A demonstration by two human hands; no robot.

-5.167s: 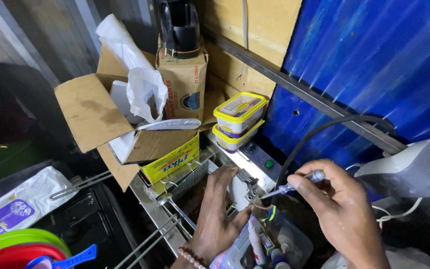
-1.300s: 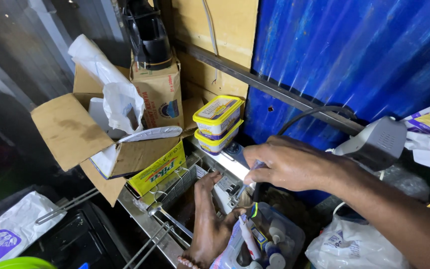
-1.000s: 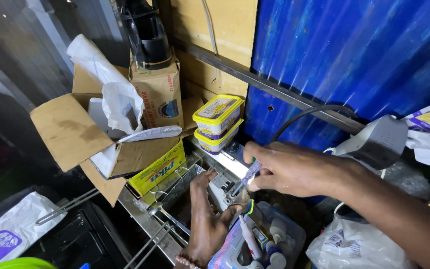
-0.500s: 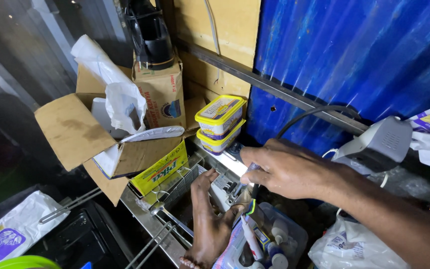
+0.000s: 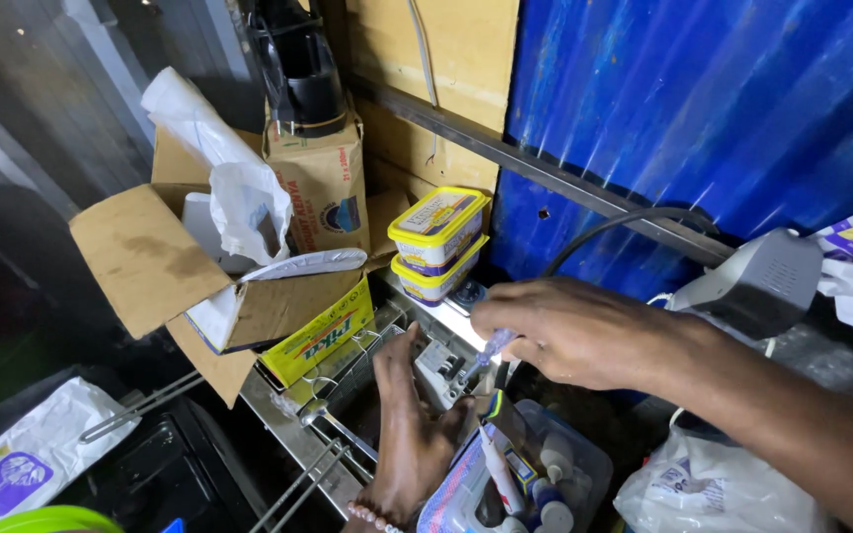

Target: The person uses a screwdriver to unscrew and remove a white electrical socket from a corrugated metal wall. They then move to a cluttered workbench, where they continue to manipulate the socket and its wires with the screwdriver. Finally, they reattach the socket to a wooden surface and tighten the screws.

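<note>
Screwdriver (image 5: 491, 347) now tilts lower – right hand (image 5: 570, 331) grip clenched on it; left hand (image 5: 409, 434) still flat, released.

Makeshift workshop (blue corrugated wall (image 5: 723, 109)) cluttered with cardboard boxes (image 5: 249, 296)

Two bare hands show: the left hand (image 5: 407, 434) and the right hand (image 5: 565, 331), whose fingers (image 5: 491, 321) pinch one thin clear-handled tool (image 5: 486, 352). Just beyond those fingers stand two yellow-lidded plastic tubs (image 5: 438, 242), stacked. Farther off sit two brown cardboard boxes (image 5: 278, 296), one open. Under the right fingers lies one clear plastic container (image 5: 575, 474).
</note>
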